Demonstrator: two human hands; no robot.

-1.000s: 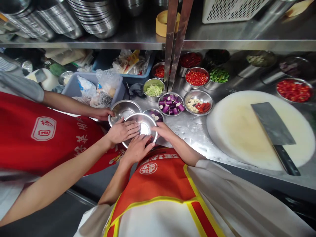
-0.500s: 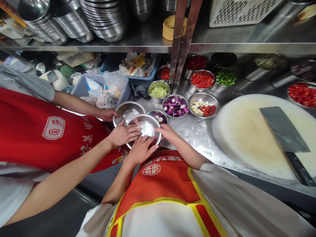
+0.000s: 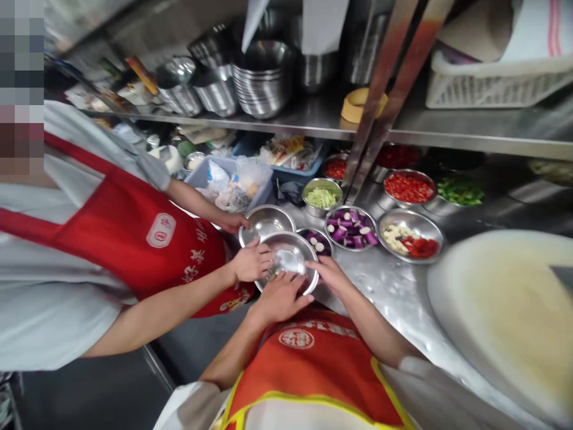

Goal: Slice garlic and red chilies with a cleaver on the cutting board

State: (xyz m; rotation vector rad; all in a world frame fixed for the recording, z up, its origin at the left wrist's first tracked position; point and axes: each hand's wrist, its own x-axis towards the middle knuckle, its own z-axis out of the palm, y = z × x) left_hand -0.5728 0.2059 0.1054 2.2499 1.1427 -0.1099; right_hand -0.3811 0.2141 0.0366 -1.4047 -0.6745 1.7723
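A shiny metal bowl (image 3: 290, 254) is held low in front of my apron, with no food visible in its shown part. My right hand (image 3: 330, 275) grips its right rim, thumb on top. Across the near rim lies my left hand (image 3: 281, 297), fingers stretched out into the bowl and thumb apart. A co-worker's hand (image 3: 253, 261) reaches over the left rim of the same bowl. The co-worker's other hand (image 3: 235, 221) holds a second metal bowl (image 3: 268, 220) just behind it. A bowl with dark purple pieces (image 3: 317, 240) is partly hidden beside my right hand.
Cut eggplant (image 3: 350, 229), garlic and red pepper (image 3: 410, 240), chopped red chili (image 3: 409, 187) and green strips (image 3: 321, 197) stand in metal bowls. A round cutting board (image 3: 496, 286) lies right. Above runs a shelf (image 3: 304, 128) with stacked bowls. The co-worker stands close at left.
The view has tilted up and turned left, so the scene sits lower and further right. Both hands and the co-worker's hands keep nearly the same places on the bowls.
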